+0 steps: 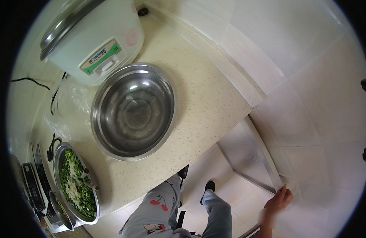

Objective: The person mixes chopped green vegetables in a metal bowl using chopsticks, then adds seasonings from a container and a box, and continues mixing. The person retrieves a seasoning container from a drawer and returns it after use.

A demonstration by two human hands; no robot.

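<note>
My right hand (280, 197) is at the lower right, its fingers curled on the outer corner of a cabinet door (265, 156). The door has a pale frame and a greyish textured panel, and it stands swung out below the counter's right end. My left hand is out of view. Grey fabric with a cartoon print (153, 212) covers the lower middle of the view, below the counter edge. On the counter above it rests a wide stainless steel basin (137, 113), which seems to hold some clear water.
A white rice cooker (99, 43) stands behind the basin. Crumpled clear plastic (68, 113) lies left of it. A metal bowl of chopped greens and pale shreds (76, 186) sits at the counter's left front, beside a smaller bowl (61, 210). A tiled wall (309, 119) rises at right.
</note>
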